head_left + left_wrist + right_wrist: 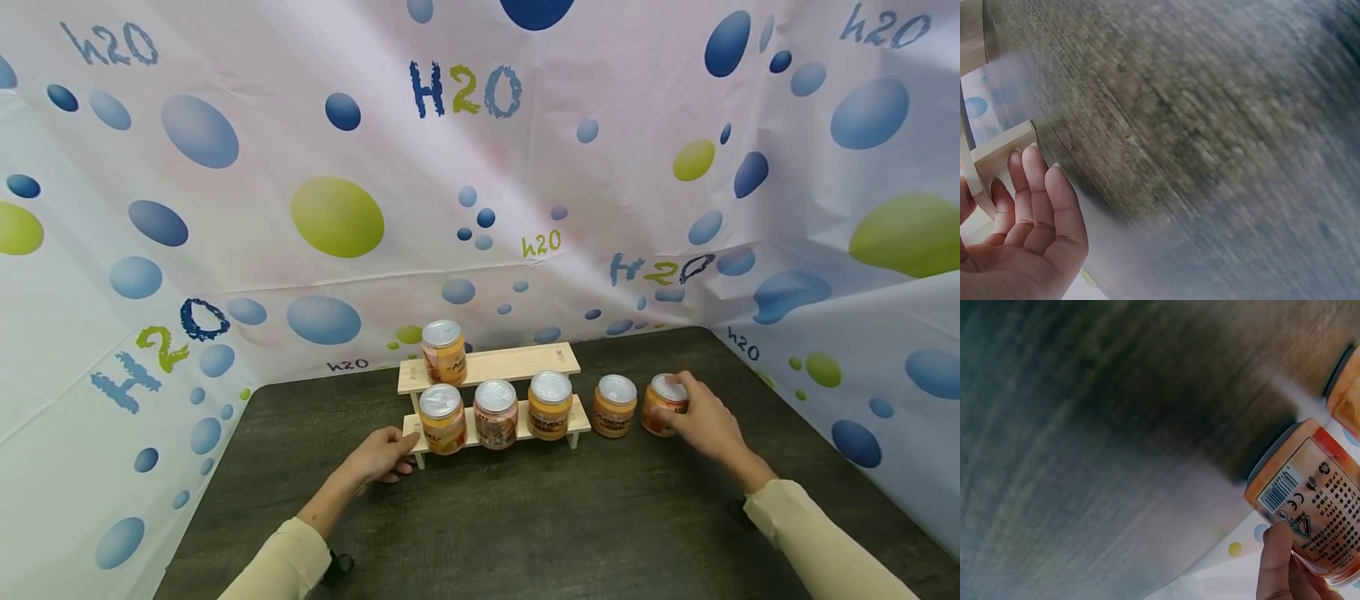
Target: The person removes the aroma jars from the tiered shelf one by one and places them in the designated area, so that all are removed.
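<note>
A two-step wooden rack [517, 364] stands on the dark table. My left hand [378, 457] holds the left end of its lower step, thumb on top and fingers underneath; the left wrist view shows those fingers [1038, 194] curved by the pale wood. My right hand [705, 421] grips an orange jar [658, 419] with a silvery lid, at the far right of the row. Its label with a barcode [1279, 487] faces the right wrist camera. Beside it on the table stands a similar jar [614, 407].
One jar [445, 354] sits at the left of the upper step. Three more line the lower step: left [442, 421], middle [496, 417] and right [549, 407]. A white sheet with blue and green spots [337, 217] hangs behind and along both sides of the table.
</note>
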`<state>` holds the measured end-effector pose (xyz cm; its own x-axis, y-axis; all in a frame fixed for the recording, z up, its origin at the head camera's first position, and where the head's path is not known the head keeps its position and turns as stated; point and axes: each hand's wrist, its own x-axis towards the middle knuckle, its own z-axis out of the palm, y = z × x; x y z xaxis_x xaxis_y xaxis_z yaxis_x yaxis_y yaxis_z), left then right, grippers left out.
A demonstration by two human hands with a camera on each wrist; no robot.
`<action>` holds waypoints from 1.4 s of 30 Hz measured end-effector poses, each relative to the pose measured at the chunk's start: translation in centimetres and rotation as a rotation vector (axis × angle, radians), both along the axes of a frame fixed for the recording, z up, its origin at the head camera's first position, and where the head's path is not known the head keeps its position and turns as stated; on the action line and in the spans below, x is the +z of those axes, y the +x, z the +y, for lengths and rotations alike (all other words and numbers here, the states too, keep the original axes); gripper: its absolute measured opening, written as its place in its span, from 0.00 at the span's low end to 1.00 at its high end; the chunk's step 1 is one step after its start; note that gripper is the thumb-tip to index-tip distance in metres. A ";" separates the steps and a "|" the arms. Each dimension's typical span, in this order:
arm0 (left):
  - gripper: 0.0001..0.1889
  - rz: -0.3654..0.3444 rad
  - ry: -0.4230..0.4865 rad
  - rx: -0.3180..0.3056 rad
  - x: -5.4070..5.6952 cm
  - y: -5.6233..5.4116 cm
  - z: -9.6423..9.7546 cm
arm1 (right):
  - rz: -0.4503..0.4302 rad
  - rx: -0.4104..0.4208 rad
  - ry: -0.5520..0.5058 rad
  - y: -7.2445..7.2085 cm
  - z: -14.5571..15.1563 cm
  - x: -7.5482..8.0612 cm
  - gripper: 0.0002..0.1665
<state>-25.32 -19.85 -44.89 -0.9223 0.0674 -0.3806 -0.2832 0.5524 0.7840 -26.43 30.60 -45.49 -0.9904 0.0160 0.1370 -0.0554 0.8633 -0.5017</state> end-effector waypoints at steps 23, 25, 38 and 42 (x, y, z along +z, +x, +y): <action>0.16 -0.005 0.006 0.008 0.0 0.0 0.0 | 0.034 0.053 -0.026 0.8 0.2 -0.3 0.42; 0.17 -0.004 0.004 0.007 0.0 0.0 0.0 | 0.027 0.071 -0.025 0.8 0.4 0.0 0.44; 0.17 -0.008 0.010 0.004 0.0 0.0 -0.2 | 0.013 0.118 -0.020 -1.1 -0.7 5.4 0.57; 0.18 -0.009 0.011 -0.006 0.0 0.0 -0.1 | 0.012 0.142 -0.022 -2.2 -2.5 7.6 0.58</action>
<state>-25.29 -19.93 -44.89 -0.9184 0.0773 -0.3880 -0.2869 0.5453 0.7876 -28.67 28.13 -37.85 -0.9813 -0.1215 0.1496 -0.1825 0.8351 -0.5190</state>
